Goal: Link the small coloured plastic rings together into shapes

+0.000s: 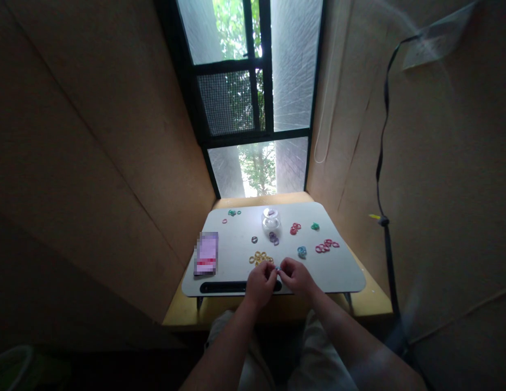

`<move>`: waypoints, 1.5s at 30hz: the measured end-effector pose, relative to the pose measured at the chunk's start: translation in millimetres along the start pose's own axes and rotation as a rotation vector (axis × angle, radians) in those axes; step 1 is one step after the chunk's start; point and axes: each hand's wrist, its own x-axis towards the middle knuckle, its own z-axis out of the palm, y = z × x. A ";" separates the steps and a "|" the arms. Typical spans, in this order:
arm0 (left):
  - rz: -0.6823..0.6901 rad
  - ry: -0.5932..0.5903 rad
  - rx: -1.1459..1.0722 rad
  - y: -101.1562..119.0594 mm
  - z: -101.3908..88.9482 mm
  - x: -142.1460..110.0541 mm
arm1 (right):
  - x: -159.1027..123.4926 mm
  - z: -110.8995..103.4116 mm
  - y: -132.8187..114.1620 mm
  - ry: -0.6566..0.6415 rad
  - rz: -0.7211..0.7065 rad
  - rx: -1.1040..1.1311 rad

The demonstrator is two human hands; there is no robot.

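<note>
A white table (338,271) carries everything here. Over the middle of its near edge, the left hand (261,282) and right hand (297,276) almost meet, both curled inward, thumb and fingers drawn together in a pinch. Between the fingertips they hold a small piece (278,269), bluish and purplish, too tiny to make out fully.

A flat purple rectangle (207,253), its face blurred, lies by the left edge. A black slot (222,287) runs along the near edge, from near the left corner to beneath the hands. A clear jar (271,221) stands near the middle of the far edge.

Of the ring piles, the yellow rings (258,255) sit just beyond the left hand, which partly hides them; the pink rings (326,246) lie toward the right edge. Between the jar and that edge are red rings (295,228), blue rings (302,251) and a green bunch (315,226). Purple rings (273,238) lie just nearside of the jar; green rings (232,213) occupy the far left corner. Single rings are smallest: one dark ring (254,239) near the table's middle, one pale pink ring (224,221) near the far left corner.
</note>
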 end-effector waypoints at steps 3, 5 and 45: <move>-0.013 0.016 -0.003 -0.4 1.3 0.4 | -0.3 0.5 2.5 -0.011 -0.004 0.015; -0.021 0.024 -0.003 -1.0 1.9 0.5 | -0.3 0.3 3.7 -0.015 -0.017 0.014; -0.001 0.023 0.012 -1.8 0.8 -0.2 | 0.5 -0.3 0.7 0.011 0.000 -0.032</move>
